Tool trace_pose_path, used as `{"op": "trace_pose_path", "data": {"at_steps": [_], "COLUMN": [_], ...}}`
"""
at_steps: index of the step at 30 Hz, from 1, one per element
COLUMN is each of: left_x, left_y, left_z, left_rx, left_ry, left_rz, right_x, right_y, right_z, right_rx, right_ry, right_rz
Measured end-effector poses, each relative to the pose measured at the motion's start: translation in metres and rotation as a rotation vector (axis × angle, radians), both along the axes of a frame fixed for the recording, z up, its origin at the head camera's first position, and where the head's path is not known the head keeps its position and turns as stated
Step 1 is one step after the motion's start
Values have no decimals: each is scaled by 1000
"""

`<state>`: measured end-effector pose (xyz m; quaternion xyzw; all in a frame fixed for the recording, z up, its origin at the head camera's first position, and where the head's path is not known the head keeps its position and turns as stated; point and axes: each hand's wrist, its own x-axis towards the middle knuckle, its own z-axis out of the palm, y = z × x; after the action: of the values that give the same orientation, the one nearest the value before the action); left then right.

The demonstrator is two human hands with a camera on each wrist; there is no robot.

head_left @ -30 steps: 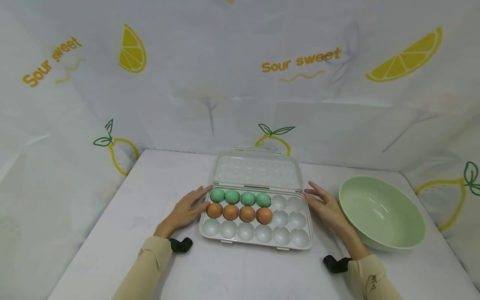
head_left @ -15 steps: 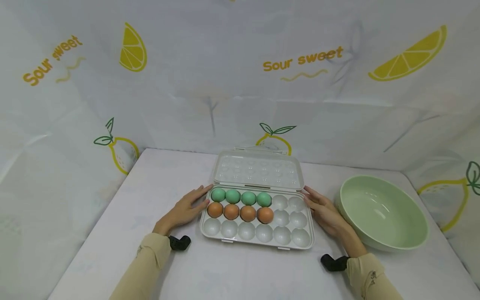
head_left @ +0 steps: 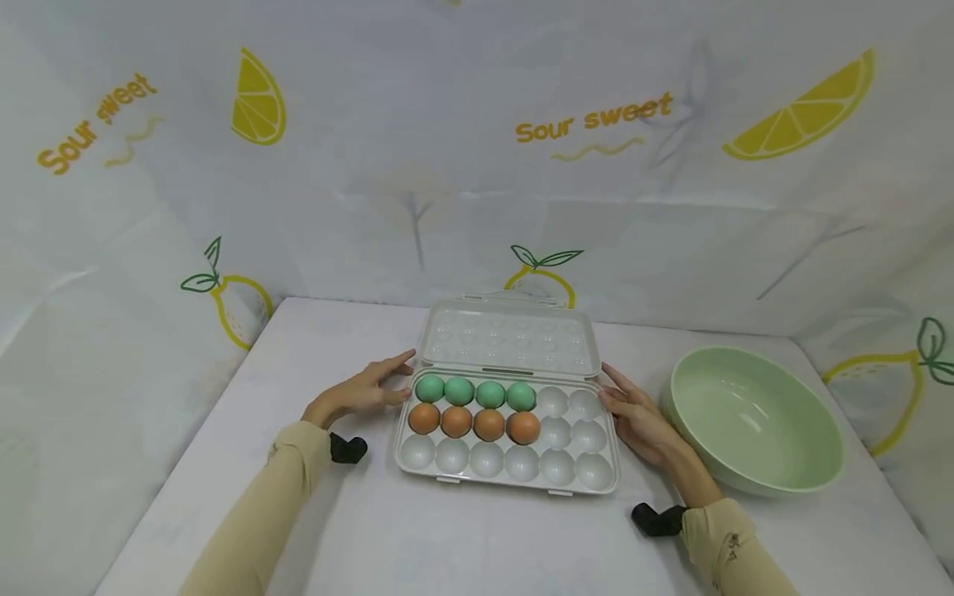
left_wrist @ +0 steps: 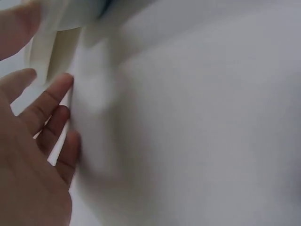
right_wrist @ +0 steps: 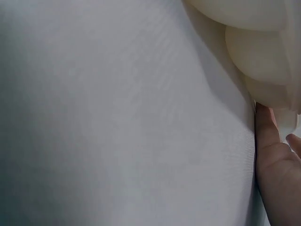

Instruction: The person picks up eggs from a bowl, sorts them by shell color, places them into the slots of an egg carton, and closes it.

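An egg box (head_left: 507, 478) lies with its lid (head_left: 510, 338) folded back behind it. Its rear row has several green eggs (head_left: 458, 391) toward the left, with several brown eggs (head_left: 488, 425) in the row in front; the other cups hold nothing. My left hand (head_left: 365, 387) is by the box's rear left corner, thumb and fingers extended and parted, thumb tip close to the rim. At the right side my right hand (head_left: 647, 422) has its fingertips at the edge near the hinge. In the right wrist view, that hand's fingers (right_wrist: 269, 132) reach beside the rounded undersides of the cups (right_wrist: 256, 56).
A large light-green bowl (head_left: 756, 422) stands on the right, close beside the right forearm. White cloth covers the table (head_left: 447, 546), and a lemon-printed sheet (head_left: 417, 165) hangs behind it. Black wrist mounts (head_left: 348, 449) stick out from both sleeves.
My left hand has drawn slightly away from the box's left edge and toward the back. My right hand has come in against the right edge. The eggs stay in their cups.
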<state>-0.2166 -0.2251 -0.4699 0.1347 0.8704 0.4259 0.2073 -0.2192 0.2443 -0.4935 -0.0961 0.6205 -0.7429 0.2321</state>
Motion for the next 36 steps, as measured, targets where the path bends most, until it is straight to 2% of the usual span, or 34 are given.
{"op": "trace_pose_path", "data": {"at_steps": [3,5,9,21,30,36], "left_x": [-6,-7,-8,-8,-4,-3], "left_y": [-1,-2,-2,-1,-2,-1], "left_z": [5,6,3,-4,-11,-14], "left_rx": [12,33,98,143,197,218], "left_ry": [-113,-164,-192,-115,34,106], "left_rz": [13,34,63,83,47,65], "right_x": [-1,-1,0,1,5,7], "right_y": [-4,-6,-7,-4,-2,-1], "right_z": [-3,-4,-3,-1,-1,-1], "right_rx": [3,20,64,56,27,24], "right_ry": [-14,-15,-2,36,36,49], "right_rz": [20,33,36,32,-30,-47]}}
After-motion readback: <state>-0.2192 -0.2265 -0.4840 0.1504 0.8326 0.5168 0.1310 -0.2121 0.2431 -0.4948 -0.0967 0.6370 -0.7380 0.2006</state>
